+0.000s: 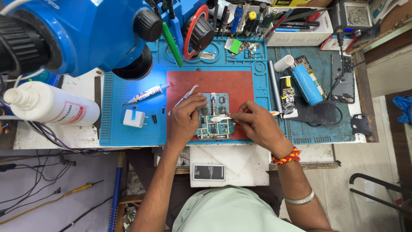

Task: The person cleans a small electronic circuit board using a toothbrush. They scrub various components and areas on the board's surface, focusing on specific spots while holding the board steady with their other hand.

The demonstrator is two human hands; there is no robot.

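Observation:
A blue-green phone circuit board (pixel 216 115) lies on a red mat (pixel 210 83) set on a blue work mat (pixel 128 124). My left hand (pixel 185 120) presses down on the board's left edge and holds it still. My right hand (pixel 256 124) grips a white brush (pixel 219 117) whose head rests across the middle of the board. Metal tweezers (pixel 185 95) lie just above my left hand. A syringe of paste (pixel 148 92) lies to their left.
A blue microscope (pixel 77 34) overhangs the upper left. A white bottle (pixel 47 105) lies at left, a white plug adapter (pixel 135 118) on the blue mat. Tool holder (pixel 253 17), blue device (pixel 307 83), dark phone frame (pixel 343 79) and black battery (pixel 209 172) surround the work.

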